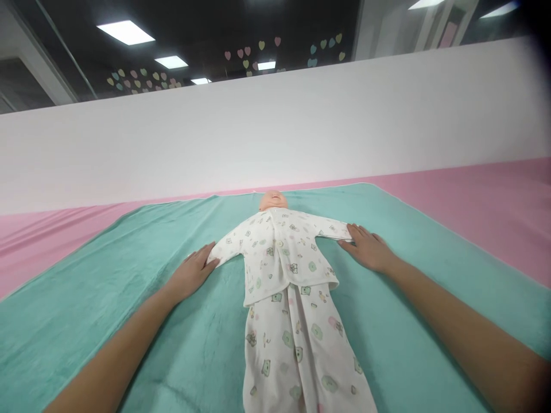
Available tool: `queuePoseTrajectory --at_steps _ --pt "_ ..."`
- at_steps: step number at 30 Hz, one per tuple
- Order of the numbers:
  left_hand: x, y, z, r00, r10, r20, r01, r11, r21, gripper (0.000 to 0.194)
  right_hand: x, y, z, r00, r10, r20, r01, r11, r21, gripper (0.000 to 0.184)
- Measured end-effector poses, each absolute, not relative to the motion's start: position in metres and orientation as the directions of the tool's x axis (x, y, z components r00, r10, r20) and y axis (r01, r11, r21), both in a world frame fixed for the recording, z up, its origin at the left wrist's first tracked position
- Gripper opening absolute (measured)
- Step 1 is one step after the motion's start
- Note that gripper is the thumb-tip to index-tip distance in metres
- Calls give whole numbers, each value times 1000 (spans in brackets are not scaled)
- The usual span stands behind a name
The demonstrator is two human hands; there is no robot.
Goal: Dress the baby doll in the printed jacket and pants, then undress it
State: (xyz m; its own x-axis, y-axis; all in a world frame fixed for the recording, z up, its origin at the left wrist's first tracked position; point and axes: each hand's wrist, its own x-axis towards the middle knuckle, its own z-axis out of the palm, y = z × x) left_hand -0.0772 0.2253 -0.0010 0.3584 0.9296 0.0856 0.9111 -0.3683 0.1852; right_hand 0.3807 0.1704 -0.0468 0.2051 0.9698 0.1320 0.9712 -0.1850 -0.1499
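Note:
A baby doll (273, 201) lies on its back on a teal blanket (181, 344), head toward the wall and arms spread out to both sides. It wears a white long-sleeved top (262, 252) printed with small animals, fastened at the front, and matching white trousers (316, 344). My left hand (192, 272) rests on the end of the sleeve at the left, fingers stretched out together. On the opposite cuff lies my right hand (368, 246), its fingers extended flat and the thumb apart. Both sleeve ends are partly covered by my fingers. The feet are out of view.
Under the blanket spreads a pink sheet (482, 218), showing along the back and both sides. A low white wall (275, 137) stands behind the doll. Above it is dark glass (193, 34) with heart stickers and reflected ceiling lights.

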Motion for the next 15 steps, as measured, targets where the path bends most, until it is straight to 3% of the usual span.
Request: queuePoseTrajectory --at_steps 8,15 --pt "-84 226 -1 334 941 53 932 -338 127 65 380 170 -47 217 968 127 968 -196 -153 76" --pt "-80 221 4 327 940 95 921 -339 190 56 380 169 -49 216 965 149 969 -193 -157 75"
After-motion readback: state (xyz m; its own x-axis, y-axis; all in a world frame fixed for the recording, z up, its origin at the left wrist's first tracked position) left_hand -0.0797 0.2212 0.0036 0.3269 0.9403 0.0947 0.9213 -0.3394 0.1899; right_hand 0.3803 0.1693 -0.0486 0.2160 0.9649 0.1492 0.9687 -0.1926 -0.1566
